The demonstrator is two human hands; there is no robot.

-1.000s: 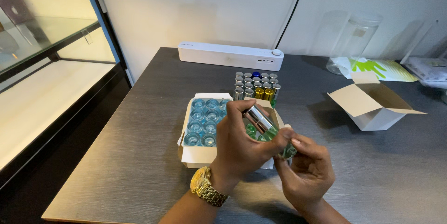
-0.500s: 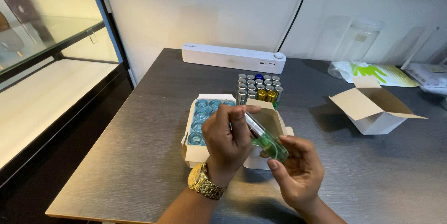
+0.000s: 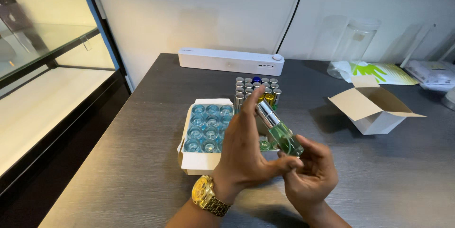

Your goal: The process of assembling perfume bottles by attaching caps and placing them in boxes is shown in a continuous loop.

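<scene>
Both hands hold a small green spray bottle (image 3: pixel 280 131) above the white tray of blue-capped bottles (image 3: pixel 207 124) on the desk (image 3: pixel 118 161). The right hand (image 3: pixel 310 176) fingers cup its base; the left hand (image 3: pixel 246 154) fingers close on its side. Its long axis tilts, silver cap up and away.

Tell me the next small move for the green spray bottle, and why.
Probably turn the green spray bottle upright and lower it toward the white tray. It lies tilted, silver cap up-left, between the left hand and right hand, directly above that tray of blue bottles.
</scene>
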